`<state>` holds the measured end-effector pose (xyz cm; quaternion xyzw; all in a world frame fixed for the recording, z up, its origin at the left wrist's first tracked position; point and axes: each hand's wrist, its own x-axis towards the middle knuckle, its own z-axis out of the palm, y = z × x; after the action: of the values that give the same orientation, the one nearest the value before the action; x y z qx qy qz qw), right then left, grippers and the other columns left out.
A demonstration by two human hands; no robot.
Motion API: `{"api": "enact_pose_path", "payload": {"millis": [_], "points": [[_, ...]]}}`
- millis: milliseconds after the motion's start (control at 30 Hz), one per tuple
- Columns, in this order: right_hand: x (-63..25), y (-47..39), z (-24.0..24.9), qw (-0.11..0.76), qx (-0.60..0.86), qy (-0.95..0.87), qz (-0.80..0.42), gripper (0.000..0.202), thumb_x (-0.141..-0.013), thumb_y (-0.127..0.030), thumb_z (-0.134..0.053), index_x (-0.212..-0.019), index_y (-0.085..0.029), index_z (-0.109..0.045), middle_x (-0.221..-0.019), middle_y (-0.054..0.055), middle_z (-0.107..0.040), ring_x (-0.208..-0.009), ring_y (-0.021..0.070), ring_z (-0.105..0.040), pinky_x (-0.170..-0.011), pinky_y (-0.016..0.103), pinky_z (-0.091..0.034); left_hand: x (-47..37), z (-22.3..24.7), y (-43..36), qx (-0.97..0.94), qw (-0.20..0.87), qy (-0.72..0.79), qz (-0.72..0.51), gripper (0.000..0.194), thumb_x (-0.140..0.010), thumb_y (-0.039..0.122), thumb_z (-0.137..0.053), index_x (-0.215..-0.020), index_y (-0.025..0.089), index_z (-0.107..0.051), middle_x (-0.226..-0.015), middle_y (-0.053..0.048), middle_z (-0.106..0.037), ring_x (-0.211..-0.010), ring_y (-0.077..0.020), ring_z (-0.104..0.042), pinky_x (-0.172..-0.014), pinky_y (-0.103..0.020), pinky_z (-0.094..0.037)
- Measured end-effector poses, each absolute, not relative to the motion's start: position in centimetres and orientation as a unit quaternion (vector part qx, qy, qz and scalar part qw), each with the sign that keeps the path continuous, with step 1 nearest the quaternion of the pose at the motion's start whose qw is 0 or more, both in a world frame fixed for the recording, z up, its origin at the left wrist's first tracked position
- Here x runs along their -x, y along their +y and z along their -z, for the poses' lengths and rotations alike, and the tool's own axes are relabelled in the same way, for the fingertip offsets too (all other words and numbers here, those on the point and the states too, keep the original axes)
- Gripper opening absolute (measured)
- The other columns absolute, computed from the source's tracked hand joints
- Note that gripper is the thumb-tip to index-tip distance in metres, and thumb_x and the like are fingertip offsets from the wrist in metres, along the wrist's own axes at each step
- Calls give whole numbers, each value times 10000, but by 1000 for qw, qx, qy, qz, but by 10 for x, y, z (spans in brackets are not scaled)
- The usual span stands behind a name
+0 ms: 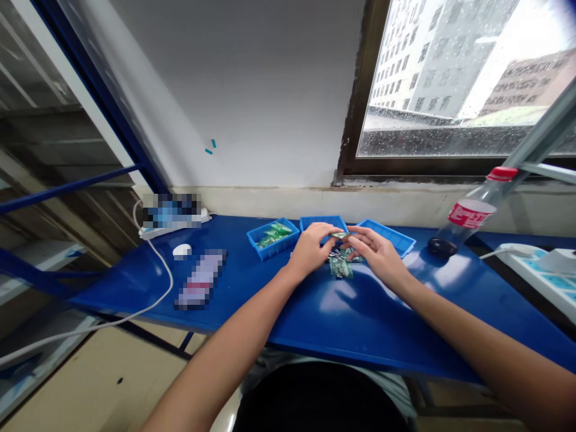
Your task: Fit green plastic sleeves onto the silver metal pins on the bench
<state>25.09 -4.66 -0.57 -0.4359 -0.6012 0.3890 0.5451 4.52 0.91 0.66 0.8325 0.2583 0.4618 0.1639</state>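
Observation:
Both hands meet over the blue table, in front of the middle blue tray (321, 222). My left hand (314, 247) pinches a small greenish packet (339, 236) between thumb and fingers. My right hand (373, 251) touches the packet's right side with its fingers bent round it. Below the hands lie a small clear greenish bag (341, 266) and some dark and silvery small pieces, partly hidden by the fingers. The left blue tray (273, 252) holds several green packets (274, 233). A third blue tray (396, 240) stands behind my right hand.
A bottle with a red cap (468, 213) stands on the table's right side. A blurred flat object (201, 279), a white round item (182, 251) and a white cable (167, 264) lie on the left. A white power strip (540, 276) is at the far right.

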Motion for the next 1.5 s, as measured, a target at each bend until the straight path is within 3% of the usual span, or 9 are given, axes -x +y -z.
{"api": "enact_pose_path", "payload": {"millis": [167,367,500,600,700,867,1033,1267,1500], "points": [[-254,-45,5,548,464,-658,-226,418,-905,-547,-785,-1186,-239,-757,-1215,128,-693,-1004,269,-705,-788,392,-646,-45,-11,5,-797,267,275,-466,193,-981,268,-711,-1136,188,-794,-1102,-84,-774,-955,-199,-743,-871,-317,-608],[-255,-43,8,528,451,-617,-370,440,-846,-578,-832,-1068,-210,-739,-954,89,-785,-785,246,-745,-789,439,-655,-52,1,6,-755,358,296,-463,429,-951,311,-750,-1352,177,-678,-1051,-81,-756,-884,-184,-738,-812,-297,-616],[-253,-42,8,542,444,-598,-389,516,-815,-562,-865,-1142,-203,-688,-825,36,-741,-665,204,-712,-699,391,-635,-53,2,7,-771,299,290,-482,432,-936,265,-753,-1351,186,-664,-1257,-126,-694,-977,-198,-725,-789,-298,-627],[-254,-42,9,546,446,-590,-394,561,-829,-547,-859,-1236,-210,-671,-830,23,-737,-668,197,-715,-703,379,-627,-53,2,6,-812,215,272,-470,233,-988,253,-684,-1203,192,-750,-1294,-124,-678,-1164,-243,-692,-958,-373,-617],[-254,-43,9,558,440,-574,-407,580,-837,-542,-856,-1289,-227,-675,-925,50,-775,-735,213,-738,-745,393,-637,-53,3,5,-845,186,258,-429,260,-1021,319,-657,-1227,199,-761,-1340,-124,-685,-1305,-280,-637,-1113,-440,-549],[-255,-44,6,566,427,-557,-432,451,-888,-577,-792,-1168,-225,-756,-1020,98,-789,-980,282,-751,-808,413,-652,-51,1,7,-854,242,238,-394,374,-974,297,-721,-1330,185,-721,-1315,-130,-704,-1154,-250,-707,-969,-373,-611],[-260,-40,12,535,477,-614,-331,437,-871,-574,-807,-1124,-219,-783,-858,53,-721,-740,211,-668,-672,355,-590,-48,-6,7,-808,281,280,-436,226,-986,208,-668,-1178,191,-786,-1129,-96,-773,-1032,-223,-746,-925,-349,-612],[-258,-40,13,541,468,-615,-331,419,-810,-577,-862,-988,-212,-759,-997,96,-758,-891,250,-716,-752,377,-633,-51,1,8,-739,417,275,-452,405,-935,184,-722,-1337,170,-667,-1036,-89,-782,-919,-194,-767,-884,-331,-621],[-251,-42,10,556,444,-572,-407,478,-773,-550,-903,-1035,-211,-692,-901,70,-768,-843,243,-744,-716,376,-663,-51,-2,5,-774,331,282,-461,420,-923,231,-758,-1327,177,-659,-1254,-136,-719,-974,-208,-751,-797,-314,-632]]}}
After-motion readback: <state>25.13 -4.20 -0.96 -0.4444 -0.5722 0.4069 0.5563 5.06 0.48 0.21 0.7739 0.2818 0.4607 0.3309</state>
